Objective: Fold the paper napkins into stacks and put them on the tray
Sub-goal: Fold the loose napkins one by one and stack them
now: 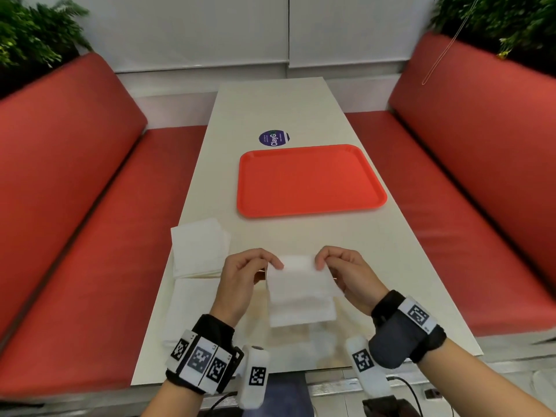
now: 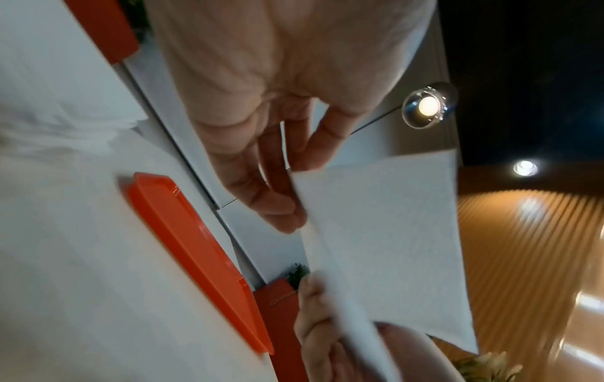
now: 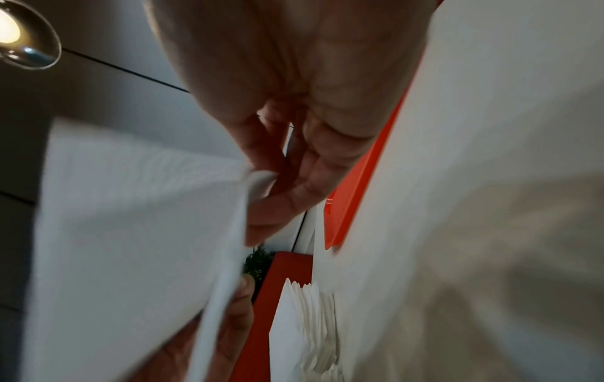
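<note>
- The head view is evenly and brightly lit, with soft, faint shadows on the long cream laminate table [image 1: 288, 115]; its wide lens bows the red padded benches [image 1: 69, 164] outward at the edges, and the lower corners smear.
- In the left wrist view a round glass ceiling lamp [image 2: 428, 105] glares against dark ceiling, and glossy ribbed orange wall panelling [image 2: 536, 258] carries bright reflections.
- Both wrist views are dimmer and streaked with motion blur, and the white paper napkin [image 3: 130, 232] looks soft.

Left hand [image 1: 240, 278], right hand [image 1: 346, 275]: pinching grip.
</note>
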Motion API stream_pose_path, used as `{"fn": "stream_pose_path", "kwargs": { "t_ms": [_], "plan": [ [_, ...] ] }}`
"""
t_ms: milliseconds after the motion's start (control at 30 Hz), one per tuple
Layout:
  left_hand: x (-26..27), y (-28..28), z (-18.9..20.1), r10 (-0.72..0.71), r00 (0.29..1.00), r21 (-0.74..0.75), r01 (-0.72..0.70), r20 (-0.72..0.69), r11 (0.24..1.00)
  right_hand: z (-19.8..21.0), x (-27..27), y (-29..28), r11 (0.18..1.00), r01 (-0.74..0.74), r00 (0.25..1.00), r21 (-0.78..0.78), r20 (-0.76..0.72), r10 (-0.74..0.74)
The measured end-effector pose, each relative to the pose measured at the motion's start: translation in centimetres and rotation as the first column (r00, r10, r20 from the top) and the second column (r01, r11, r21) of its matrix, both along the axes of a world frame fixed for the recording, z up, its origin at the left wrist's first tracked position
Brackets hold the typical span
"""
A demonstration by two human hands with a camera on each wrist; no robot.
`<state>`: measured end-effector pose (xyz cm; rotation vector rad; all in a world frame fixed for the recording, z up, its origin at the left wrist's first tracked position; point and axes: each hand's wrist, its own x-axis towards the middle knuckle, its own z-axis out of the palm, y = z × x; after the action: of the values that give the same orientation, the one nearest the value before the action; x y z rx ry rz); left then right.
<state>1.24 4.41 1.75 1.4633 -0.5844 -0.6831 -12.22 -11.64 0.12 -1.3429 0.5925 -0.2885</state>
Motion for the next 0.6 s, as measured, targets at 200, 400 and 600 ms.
{"fn": "stream_pose_path", "kwargs": {
  "t_ms": [200, 400, 600],
  "plan": [
    [-0.4, 0.6, -0.5, 0.055, 0.975, 0.052, -0.068, 0.217, 0.996, 0.8, 0.2, -0.3, 0.997, -0.072, 0.993, -0.016, 0.090, 0.073],
    [-1.2, 1.1, -0.1, 0.016, 0.929, 0.027, -0.028, 0.370, 0.999, 0.9, 1.8, 0.7, 0.946, -0.216, 0.972, -0.241, 0.044, 0.233],
    [-0.7, 4.4, 0.0, 0.149, 0.943, 0.028, -0.165, 0.299, 0.986, 0.7, 3.2, 1.7, 0.936, -0.244, 0.967, -0.255, 0.013, 0.255]
  ]
}}
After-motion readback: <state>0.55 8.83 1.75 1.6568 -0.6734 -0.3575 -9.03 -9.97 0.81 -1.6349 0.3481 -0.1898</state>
